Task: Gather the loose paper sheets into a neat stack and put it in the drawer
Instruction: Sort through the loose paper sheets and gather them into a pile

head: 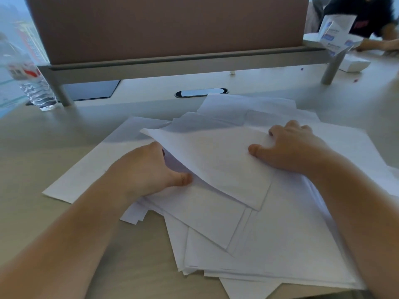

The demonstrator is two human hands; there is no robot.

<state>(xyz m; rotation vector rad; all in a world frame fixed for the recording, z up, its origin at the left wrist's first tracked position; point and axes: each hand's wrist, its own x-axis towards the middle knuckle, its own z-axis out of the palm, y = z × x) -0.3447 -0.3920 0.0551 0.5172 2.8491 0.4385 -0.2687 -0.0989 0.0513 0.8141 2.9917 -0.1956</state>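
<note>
Several loose white paper sheets [269, 234] lie fanned and overlapping on the desk in front of me. My left hand [149, 169] reaches under the lifted left edge of the top sheet [216, 160], its fingers hidden beneath the paper and its thumb on the sheet below. On the right part of that top sheet rests my right hand [289, 145], palm down with the fingers bent at the paper's far edge. One sheet [86, 169] sticks out to the left under my left hand. No drawer is in view.
A plastic water bottle [32, 83] stands at the far left. A brown partition [168, 26] on a grey rail [183, 63] crosses the back, with a cable slot [201, 92] below it. Another person [367, 18] and a box [336, 33] are at the far right.
</note>
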